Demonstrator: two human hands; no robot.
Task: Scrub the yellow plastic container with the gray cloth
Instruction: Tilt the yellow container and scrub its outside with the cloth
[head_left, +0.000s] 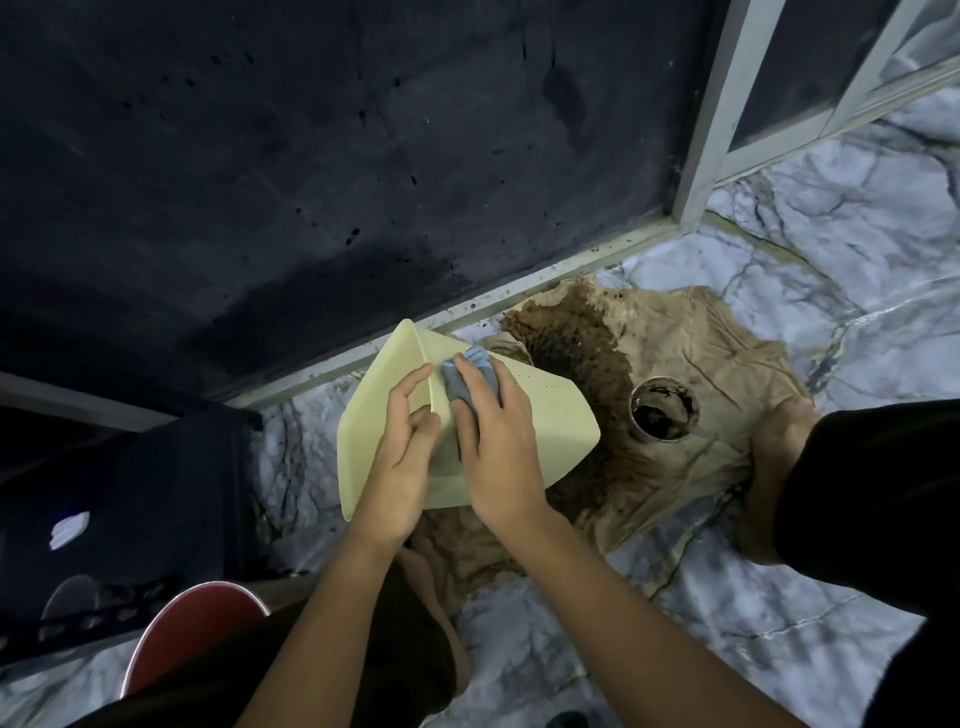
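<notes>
Marble-patterned floor (779, 649) beside a dark wall, with a stained brown cloth (701, 364) spread on it.

The yellow plastic container (545, 410) is held tilted above the near-left part of the brown cloth, a corner pointing toward the wall. The left hand (400, 467) grips its edge, fingers closed over the rim. The right hand (493, 447) presses the gray cloth (467, 376) flat against the container's side, fingers closed over the cloth. A small round can (662, 408) of dark residue stands on the brown cloth, just right of the container. A bare foot (779, 441) rests on the brown cloth's right edge.
</notes>
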